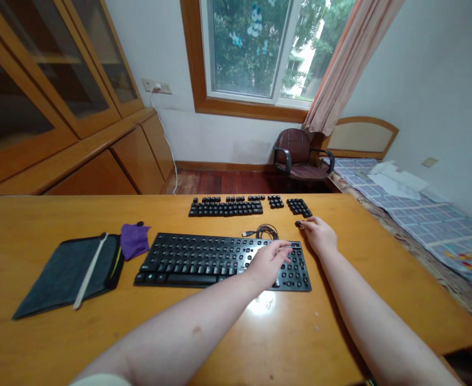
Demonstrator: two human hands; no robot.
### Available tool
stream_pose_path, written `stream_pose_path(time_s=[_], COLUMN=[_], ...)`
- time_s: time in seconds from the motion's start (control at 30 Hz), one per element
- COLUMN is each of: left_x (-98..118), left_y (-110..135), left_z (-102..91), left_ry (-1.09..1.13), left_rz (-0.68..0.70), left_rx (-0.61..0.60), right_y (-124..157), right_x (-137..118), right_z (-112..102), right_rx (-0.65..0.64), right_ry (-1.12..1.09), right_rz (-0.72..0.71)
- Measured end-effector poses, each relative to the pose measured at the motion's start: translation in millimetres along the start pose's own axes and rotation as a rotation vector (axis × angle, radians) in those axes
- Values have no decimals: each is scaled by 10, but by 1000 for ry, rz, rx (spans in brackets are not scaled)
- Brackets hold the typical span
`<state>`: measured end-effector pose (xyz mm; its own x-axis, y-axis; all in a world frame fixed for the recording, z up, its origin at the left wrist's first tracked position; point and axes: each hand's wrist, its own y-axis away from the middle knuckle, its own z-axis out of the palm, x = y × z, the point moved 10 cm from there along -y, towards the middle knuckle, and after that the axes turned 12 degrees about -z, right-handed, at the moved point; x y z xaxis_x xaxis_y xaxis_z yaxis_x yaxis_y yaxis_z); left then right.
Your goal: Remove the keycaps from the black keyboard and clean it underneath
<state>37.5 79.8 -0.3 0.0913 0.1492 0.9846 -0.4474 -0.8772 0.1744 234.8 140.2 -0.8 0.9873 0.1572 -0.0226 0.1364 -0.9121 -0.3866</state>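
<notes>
A black keyboard (203,262) lies on the wooden table, with most of its keycaps off and the bottom row, including the space bar, still on. My left hand (268,262) is over its right part, fingers loosely bent and apart, hiding some key sockets; I see nothing held in it. Past the keyboard's upper right corner, my right hand (319,235) pinches a small black keycap (298,223) at the table top. Loose keycaps (225,209) stand in rows along the far edge, with a smaller group (276,202) and a number-pad group (299,207) to their right.
The coiled USB cable (267,231) lies behind the keyboard. Left of it are a purple cloth (134,241) with a small black piece beside it, and a dark grey pouch (69,271) with a pale flat stick (91,271) on top. Beyond stand a chair (296,150) and a bed (412,214).
</notes>
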Motion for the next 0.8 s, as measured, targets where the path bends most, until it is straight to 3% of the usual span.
stream_pose_path(time_s=[0.5, 0.8], left_x=[8, 5], left_y=[-11, -17], left_z=[43, 57], left_ry=[7, 24], left_rz=[22, 23], left_rx=[-30, -36], right_y=[-73, -64], right_x=[-65, -68], right_z=[-20, -53], right_rx=[-148, -136], right_ry=[148, 153], right_rz=[57, 64])
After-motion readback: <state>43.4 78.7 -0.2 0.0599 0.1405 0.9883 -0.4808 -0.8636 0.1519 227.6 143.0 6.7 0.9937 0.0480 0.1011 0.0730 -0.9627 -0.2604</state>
